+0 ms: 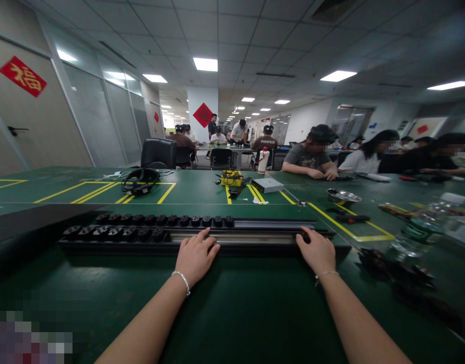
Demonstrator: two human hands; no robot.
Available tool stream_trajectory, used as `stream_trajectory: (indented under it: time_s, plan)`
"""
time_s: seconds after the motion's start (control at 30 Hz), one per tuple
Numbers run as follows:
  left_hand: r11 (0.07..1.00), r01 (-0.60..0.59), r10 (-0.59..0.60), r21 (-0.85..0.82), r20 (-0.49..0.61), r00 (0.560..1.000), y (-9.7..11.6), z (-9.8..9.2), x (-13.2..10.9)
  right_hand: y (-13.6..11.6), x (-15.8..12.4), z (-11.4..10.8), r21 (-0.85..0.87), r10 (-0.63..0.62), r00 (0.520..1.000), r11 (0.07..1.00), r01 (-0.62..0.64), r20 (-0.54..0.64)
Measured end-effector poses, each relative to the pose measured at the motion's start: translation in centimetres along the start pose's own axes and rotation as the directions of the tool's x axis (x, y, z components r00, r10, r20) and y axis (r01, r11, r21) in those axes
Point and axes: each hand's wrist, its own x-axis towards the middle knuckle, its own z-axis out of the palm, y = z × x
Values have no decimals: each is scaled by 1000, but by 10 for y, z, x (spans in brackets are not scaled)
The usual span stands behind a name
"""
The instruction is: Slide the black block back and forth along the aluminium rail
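Observation:
Two long black tracks (pixel 255 248) with metal channels lie side by side across the green table. Black round plug-like modules (pixel 122 233) with metal prongs fill the left part of the front track, and a longer row (pixel 172 220) sits along the back one. My left hand (pixel 196 255) rests on the front track, right of its modules, fingers spread over the channel and nothing seen in them. Near the right end of the same track, my right hand (pixel 318 251) pinches a small black module (pixel 305 236), mostly covered by the fingers.
Right of the tracks are a pile of black parts (pixel 397 268), a water bottle (pixel 418 230), a metal bowl (pixel 343 196) and a red-black tool (pixel 353 219). Farther back lie a headset (pixel 140 181), yellow box (pixel 231 178) and silver box (pixel 268 185). Other people sit beyond.

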Motion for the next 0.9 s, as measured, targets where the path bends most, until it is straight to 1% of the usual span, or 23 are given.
stream_trajectory:
  time_s: [0.13,0.33,0.57,0.67,0.9]
  plan:
    - [1000,2,-2,7,-2,1000,0,2,0,-2,-3,0,3,13,998,1000,-12,-54]
    - [1000,-2,2,7,-6,1000,-1,1,-1,-4,-3,-2,17,30,999,999,-30,-32]
    - [1000,-7,7,5,-12,1000,-1,2,0,-8,-5,-6,16,34,999,999,-34,-32]
    - [1000,-1,1,4,-1,1000,-1,2,0,-9,-5,-7,13,46,999,999,-46,-23]
    - [1000,3,-3,-2,6,1000,-1,1,0,-4,-2,-3,3,31,999,1000,-31,-20]
